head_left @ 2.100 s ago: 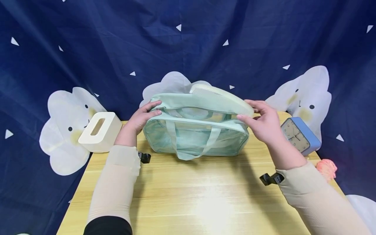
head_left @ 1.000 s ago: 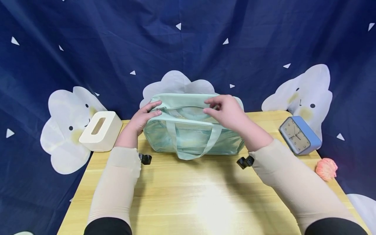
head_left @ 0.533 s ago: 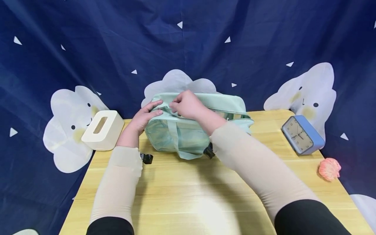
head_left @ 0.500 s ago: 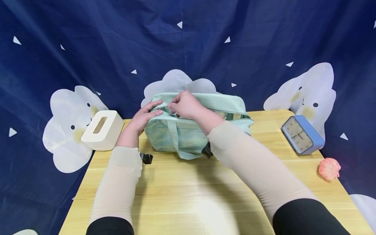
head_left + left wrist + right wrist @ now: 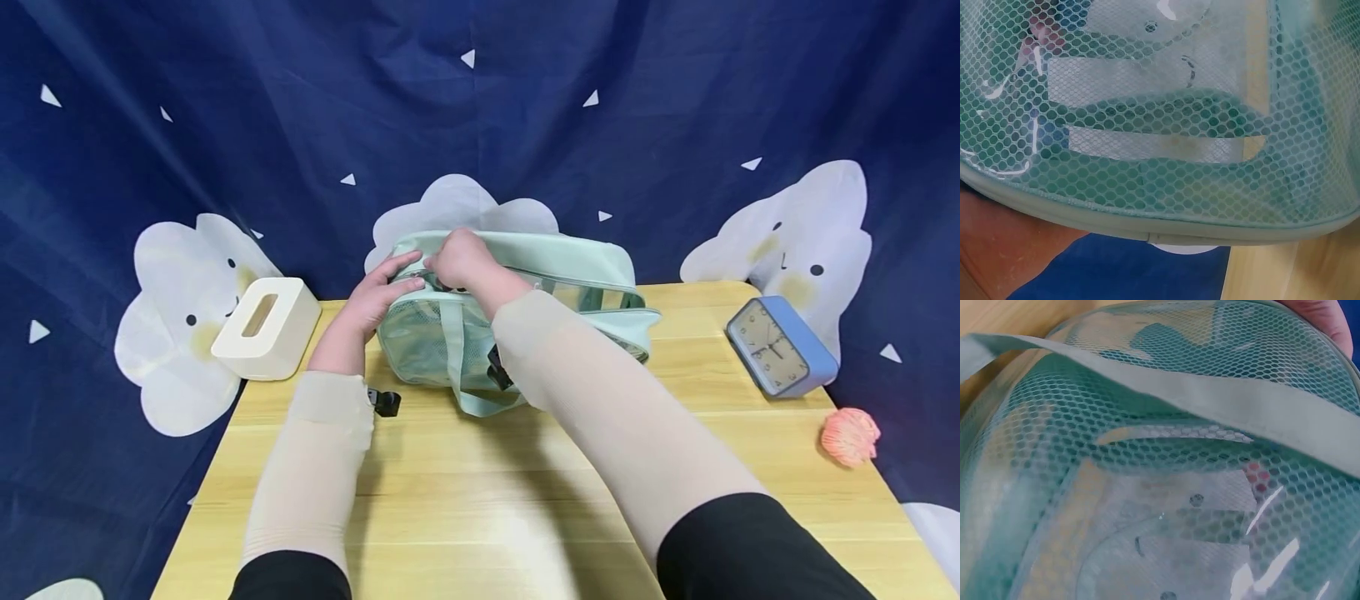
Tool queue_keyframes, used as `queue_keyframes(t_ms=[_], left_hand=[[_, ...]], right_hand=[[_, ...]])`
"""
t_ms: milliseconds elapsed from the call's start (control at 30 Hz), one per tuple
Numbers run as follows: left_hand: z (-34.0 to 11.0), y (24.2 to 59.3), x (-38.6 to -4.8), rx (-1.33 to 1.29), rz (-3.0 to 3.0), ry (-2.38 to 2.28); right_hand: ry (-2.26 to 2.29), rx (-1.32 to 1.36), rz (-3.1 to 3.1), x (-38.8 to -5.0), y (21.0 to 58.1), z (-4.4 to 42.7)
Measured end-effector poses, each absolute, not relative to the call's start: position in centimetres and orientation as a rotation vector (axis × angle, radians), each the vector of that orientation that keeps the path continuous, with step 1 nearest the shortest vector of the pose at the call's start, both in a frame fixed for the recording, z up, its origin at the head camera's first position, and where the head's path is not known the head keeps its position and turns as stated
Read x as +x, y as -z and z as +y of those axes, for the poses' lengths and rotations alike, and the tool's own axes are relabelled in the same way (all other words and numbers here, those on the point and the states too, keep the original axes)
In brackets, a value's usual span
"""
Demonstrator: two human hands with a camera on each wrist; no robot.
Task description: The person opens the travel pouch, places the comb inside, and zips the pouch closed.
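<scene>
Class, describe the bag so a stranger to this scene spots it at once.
Find the wooden table before the dark blue curtain. Toward its far edge, between a white tissue box and a blue clock, the bag stands with the left hand at one end. Unlike those neighbours, it is pale green with see-through panels and a hanging strap.

Bright tabletop glare — soft shadows

Mint-green boxy bag shows glossy clear plastic and mesh; its flat cloth strap is matt. Pale wooden tabletop is glossy.
</scene>
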State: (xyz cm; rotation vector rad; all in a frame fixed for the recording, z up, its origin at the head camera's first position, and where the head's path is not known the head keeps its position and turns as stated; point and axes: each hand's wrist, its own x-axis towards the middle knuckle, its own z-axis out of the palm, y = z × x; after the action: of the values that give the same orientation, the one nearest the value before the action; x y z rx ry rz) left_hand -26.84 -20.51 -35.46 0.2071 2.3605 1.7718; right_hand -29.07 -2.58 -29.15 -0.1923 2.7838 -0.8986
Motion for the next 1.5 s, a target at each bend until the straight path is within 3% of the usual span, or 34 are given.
queue_keyframes(t_ms=[467, 867, 1267, 1500], left_hand=[[-19.5, 35.5, -26.9, 0.173, 2.414, -1.754], [-20.1, 36.0, -26.5, 0.180, 2.394, -1.774], [-21.0, 35.9, -26.6, 0.174, 2.525, -1.880], [-20.7, 35.4, -26.6, 0.184, 2.629, -1.970]], right_hand=[[1.176, 0.034, 2.801, -29.7, 30.1, -3.0], [1.094, -0.177, 2.631, -29.7, 29.5, -2.9], [1.757, 0.002, 2.210, -28.8, 28.5, -3.4], [1.835, 0.019, 2.088, -28.7, 28.1, -3.2]])
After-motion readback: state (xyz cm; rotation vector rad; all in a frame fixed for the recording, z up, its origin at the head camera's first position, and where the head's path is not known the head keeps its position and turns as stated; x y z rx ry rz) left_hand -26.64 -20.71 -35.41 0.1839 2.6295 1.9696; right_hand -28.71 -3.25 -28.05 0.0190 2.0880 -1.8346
